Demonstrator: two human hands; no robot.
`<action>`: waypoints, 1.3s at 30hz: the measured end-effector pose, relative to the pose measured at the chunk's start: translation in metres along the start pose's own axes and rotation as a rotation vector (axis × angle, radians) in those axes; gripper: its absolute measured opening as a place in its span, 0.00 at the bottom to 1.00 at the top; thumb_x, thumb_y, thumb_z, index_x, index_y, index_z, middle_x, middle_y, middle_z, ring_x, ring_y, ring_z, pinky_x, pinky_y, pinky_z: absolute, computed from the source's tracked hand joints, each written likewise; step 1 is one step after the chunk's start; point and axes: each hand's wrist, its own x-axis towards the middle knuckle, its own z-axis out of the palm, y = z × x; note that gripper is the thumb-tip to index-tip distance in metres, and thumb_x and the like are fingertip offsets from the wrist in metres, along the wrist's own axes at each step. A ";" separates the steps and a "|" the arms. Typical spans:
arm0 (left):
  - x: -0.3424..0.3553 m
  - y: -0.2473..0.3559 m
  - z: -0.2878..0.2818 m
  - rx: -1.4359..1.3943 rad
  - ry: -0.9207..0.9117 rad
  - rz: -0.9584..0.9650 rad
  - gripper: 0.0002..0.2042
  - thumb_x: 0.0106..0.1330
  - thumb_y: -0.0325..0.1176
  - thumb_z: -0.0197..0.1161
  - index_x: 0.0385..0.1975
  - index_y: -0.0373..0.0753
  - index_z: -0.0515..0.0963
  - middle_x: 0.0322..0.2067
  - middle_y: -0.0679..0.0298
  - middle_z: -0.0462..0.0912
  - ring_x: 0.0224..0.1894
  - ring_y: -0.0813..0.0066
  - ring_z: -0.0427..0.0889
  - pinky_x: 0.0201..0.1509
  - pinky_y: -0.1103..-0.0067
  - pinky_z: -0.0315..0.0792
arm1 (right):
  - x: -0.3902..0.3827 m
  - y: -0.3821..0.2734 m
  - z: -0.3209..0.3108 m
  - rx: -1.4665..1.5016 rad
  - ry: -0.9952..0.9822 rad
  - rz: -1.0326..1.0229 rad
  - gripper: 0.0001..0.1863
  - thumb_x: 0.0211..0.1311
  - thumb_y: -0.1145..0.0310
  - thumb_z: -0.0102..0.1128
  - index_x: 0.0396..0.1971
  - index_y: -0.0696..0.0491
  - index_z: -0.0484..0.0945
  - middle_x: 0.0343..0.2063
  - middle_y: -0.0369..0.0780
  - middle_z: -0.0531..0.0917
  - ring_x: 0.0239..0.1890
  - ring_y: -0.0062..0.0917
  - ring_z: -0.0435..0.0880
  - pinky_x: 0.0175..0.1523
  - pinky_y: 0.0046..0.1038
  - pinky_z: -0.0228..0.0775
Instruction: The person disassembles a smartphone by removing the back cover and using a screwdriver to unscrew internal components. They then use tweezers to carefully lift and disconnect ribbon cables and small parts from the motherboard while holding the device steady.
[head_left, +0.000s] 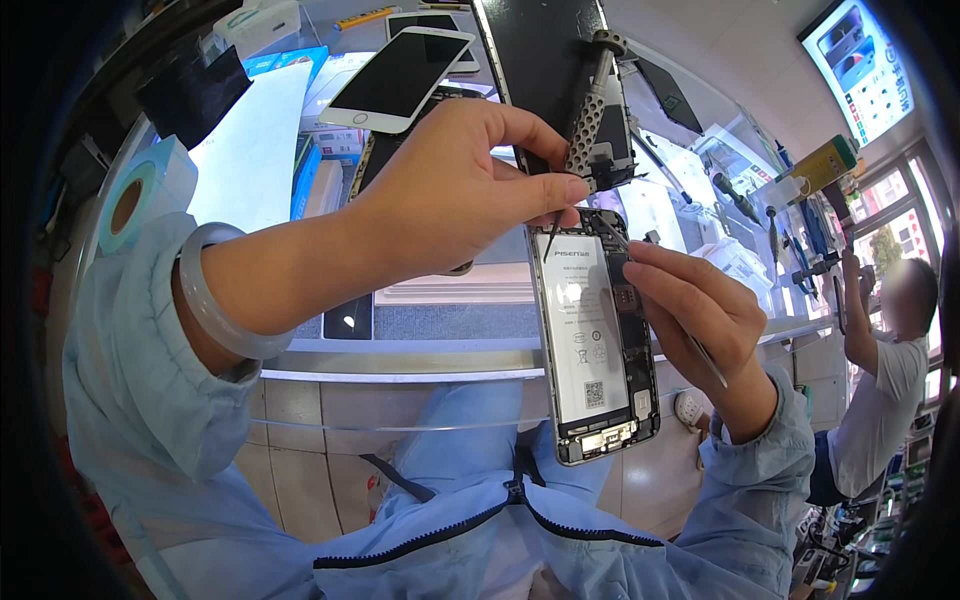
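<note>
An opened phone body [578, 330] with a large white battery lies upright before me, overlapping the bench edge from my view. Its dark screen panel [545, 60] extends beyond its top end, with small metal parts and flex cable at the near edge. My left hand [500, 165] pinches a screwdriver [590, 120] with a perforated metal handle, its thin dark tip reaching down by the battery's upper left. Metal tweezers [705, 355] sit in my closed right hand [695, 310], their points at the phone's upper right inner parts. Whatever supports the phone body is hidden.
A white-framed phone [400, 78] lies left of the panel on other phones. A tape roll [125, 215] and white paper [250, 150] are further left. Tools and a yellow-green bottle [825, 165] stand right. Another person [885, 390] is at the far right.
</note>
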 end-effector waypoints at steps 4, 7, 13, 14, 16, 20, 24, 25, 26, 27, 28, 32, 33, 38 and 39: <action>0.001 0.000 0.000 0.010 -0.003 -0.001 0.12 0.62 0.26 0.62 0.41 0.26 0.74 0.35 0.56 0.81 0.35 0.75 0.84 0.40 0.82 0.80 | 0.001 -0.001 0.001 -0.019 0.005 -0.020 0.13 0.43 0.81 0.65 0.34 0.60 0.81 0.35 0.46 0.83 0.31 0.31 0.85 0.34 0.24 0.79; 0.001 -0.001 0.000 0.005 -0.002 0.011 0.12 0.62 0.26 0.62 0.41 0.26 0.74 0.35 0.56 0.81 0.35 0.75 0.84 0.40 0.82 0.80 | 0.001 0.001 0.002 -0.038 0.006 -0.062 0.12 0.43 0.80 0.64 0.33 0.60 0.81 0.36 0.46 0.83 0.32 0.32 0.85 0.35 0.24 0.80; 0.000 -0.001 0.000 0.005 0.001 0.012 0.12 0.62 0.26 0.62 0.41 0.26 0.74 0.35 0.56 0.81 0.35 0.75 0.84 0.40 0.82 0.80 | 0.002 0.001 0.002 -0.033 -0.013 -0.065 0.12 0.43 0.79 0.64 0.33 0.60 0.81 0.36 0.47 0.83 0.34 0.33 0.85 0.36 0.25 0.80; 0.000 -0.001 0.000 0.003 0.001 0.011 0.12 0.62 0.26 0.62 0.41 0.26 0.74 0.35 0.56 0.81 0.35 0.75 0.84 0.40 0.82 0.80 | 0.002 0.001 0.002 -0.031 -0.018 -0.067 0.13 0.43 0.78 0.64 0.33 0.61 0.81 0.36 0.47 0.82 0.34 0.34 0.85 0.37 0.26 0.80; 0.000 -0.001 0.000 0.002 0.000 0.012 0.11 0.62 0.26 0.62 0.41 0.26 0.74 0.35 0.56 0.81 0.35 0.75 0.84 0.40 0.82 0.79 | 0.001 0.001 0.002 -0.027 -0.030 -0.070 0.13 0.43 0.78 0.64 0.33 0.61 0.81 0.36 0.47 0.82 0.35 0.34 0.85 0.38 0.27 0.80; 0.001 0.000 0.000 0.015 0.005 0.008 0.11 0.62 0.26 0.62 0.41 0.26 0.74 0.35 0.56 0.81 0.35 0.75 0.84 0.40 0.82 0.79 | -0.001 0.004 0.002 -0.040 -0.058 -0.127 0.14 0.42 0.76 0.63 0.34 0.62 0.80 0.36 0.47 0.82 0.37 0.36 0.85 0.41 0.29 0.80; 0.000 0.000 0.000 0.020 0.003 0.003 0.11 0.62 0.26 0.62 0.41 0.26 0.74 0.35 0.56 0.81 0.35 0.75 0.84 0.40 0.83 0.79 | -0.001 0.006 -0.001 -0.050 -0.109 -0.173 0.14 0.43 0.75 0.62 0.34 0.62 0.80 0.37 0.48 0.82 0.39 0.37 0.84 0.43 0.30 0.80; 0.001 -0.001 0.000 0.026 0.005 0.004 0.11 0.62 0.26 0.62 0.41 0.26 0.74 0.35 0.56 0.81 0.35 0.75 0.84 0.40 0.83 0.79 | 0.000 0.007 -0.002 -0.053 -0.123 -0.184 0.14 0.43 0.75 0.61 0.34 0.62 0.80 0.38 0.48 0.82 0.39 0.37 0.84 0.43 0.30 0.81; 0.001 -0.001 0.000 0.033 0.007 0.005 0.11 0.62 0.26 0.62 0.41 0.26 0.74 0.35 0.56 0.81 0.35 0.75 0.84 0.40 0.83 0.79 | 0.000 0.007 -0.003 -0.061 -0.126 -0.203 0.14 0.43 0.75 0.61 0.34 0.62 0.80 0.38 0.48 0.82 0.39 0.37 0.84 0.43 0.30 0.81; 0.000 -0.001 0.000 0.033 0.007 0.003 0.11 0.62 0.26 0.62 0.41 0.26 0.74 0.35 0.57 0.81 0.35 0.75 0.84 0.40 0.83 0.79 | 0.000 0.008 -0.003 -0.068 -0.129 -0.224 0.14 0.43 0.75 0.61 0.34 0.62 0.80 0.38 0.47 0.81 0.39 0.37 0.84 0.43 0.30 0.81; 0.000 -0.001 0.000 0.033 0.008 0.000 0.11 0.62 0.26 0.62 0.41 0.26 0.74 0.35 0.57 0.80 0.35 0.75 0.83 0.40 0.82 0.79 | 0.001 0.008 -0.003 -0.075 -0.132 -0.244 0.14 0.43 0.75 0.60 0.34 0.62 0.80 0.38 0.47 0.81 0.39 0.37 0.84 0.43 0.29 0.81; 0.000 -0.001 0.000 0.044 0.004 0.005 0.11 0.62 0.26 0.62 0.41 0.26 0.74 0.35 0.57 0.80 0.35 0.75 0.83 0.40 0.82 0.79 | 0.003 0.008 -0.002 -0.074 -0.134 -0.258 0.15 0.43 0.75 0.60 0.34 0.63 0.80 0.37 0.47 0.81 0.39 0.36 0.84 0.43 0.29 0.81; 0.000 -0.001 0.000 0.041 0.006 0.005 0.11 0.62 0.26 0.62 0.41 0.26 0.74 0.35 0.57 0.80 0.35 0.76 0.83 0.40 0.82 0.79 | 0.003 0.008 -0.002 -0.073 -0.134 -0.259 0.15 0.42 0.75 0.60 0.34 0.63 0.80 0.37 0.47 0.81 0.39 0.36 0.84 0.43 0.29 0.81; 0.000 0.001 0.001 0.060 0.014 -0.023 0.11 0.62 0.26 0.62 0.41 0.26 0.74 0.35 0.57 0.81 0.35 0.76 0.83 0.40 0.83 0.79 | 0.002 0.007 -0.003 -0.057 -0.135 -0.228 0.15 0.42 0.75 0.61 0.34 0.63 0.80 0.37 0.47 0.81 0.39 0.36 0.84 0.43 0.29 0.81; 0.000 0.001 0.001 0.054 0.013 -0.018 0.11 0.62 0.26 0.62 0.41 0.26 0.74 0.35 0.57 0.81 0.35 0.76 0.83 0.40 0.83 0.79 | 0.001 0.008 -0.002 -0.060 -0.123 -0.217 0.15 0.42 0.75 0.61 0.33 0.63 0.80 0.37 0.47 0.81 0.39 0.36 0.84 0.42 0.29 0.81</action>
